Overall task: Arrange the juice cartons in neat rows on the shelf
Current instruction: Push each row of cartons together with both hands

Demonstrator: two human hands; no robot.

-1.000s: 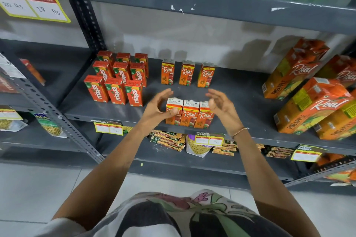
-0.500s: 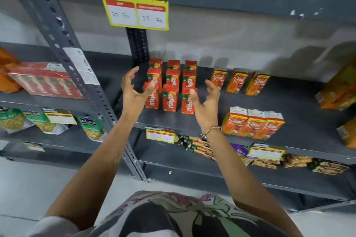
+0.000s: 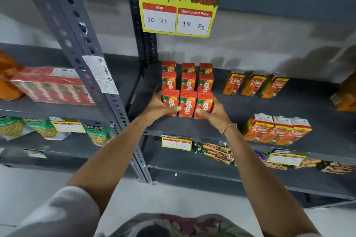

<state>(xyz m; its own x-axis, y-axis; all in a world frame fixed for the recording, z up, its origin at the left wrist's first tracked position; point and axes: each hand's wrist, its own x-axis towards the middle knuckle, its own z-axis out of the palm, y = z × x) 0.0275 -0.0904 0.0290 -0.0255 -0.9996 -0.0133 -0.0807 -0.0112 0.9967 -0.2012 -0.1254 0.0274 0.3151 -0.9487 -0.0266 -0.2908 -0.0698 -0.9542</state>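
Red Maaza juice cartons stand in three rows of three on the grey shelf (image 3: 240,109). My left hand (image 3: 159,107) presses against the left side of the front row of Maaza cartons (image 3: 187,104), thumb across its lower front. My right hand (image 3: 213,110) clamps the row's right side, so the three cartons are squeezed between both hands. Behind them are the middle row (image 3: 187,82) and the back row (image 3: 187,67). To the right, three orange Real cartons (image 3: 254,83) stand at the back, and three more Real cartons (image 3: 277,131) sit near the front edge.
A perforated grey upright (image 3: 90,67) stands just left of the Maaza cartons. A price sign (image 3: 178,5) hangs from the shelf above. A wrapped Maaza multipack (image 3: 52,88) lies on the left bay. Large orange cartons (image 3: 344,100) sit at far right. Snack packets fill lower shelves.
My view and both hands moved left from the front Real cartons to the Maaza block. The hands, open and apart half a second ago, now close on the front Maaza row.
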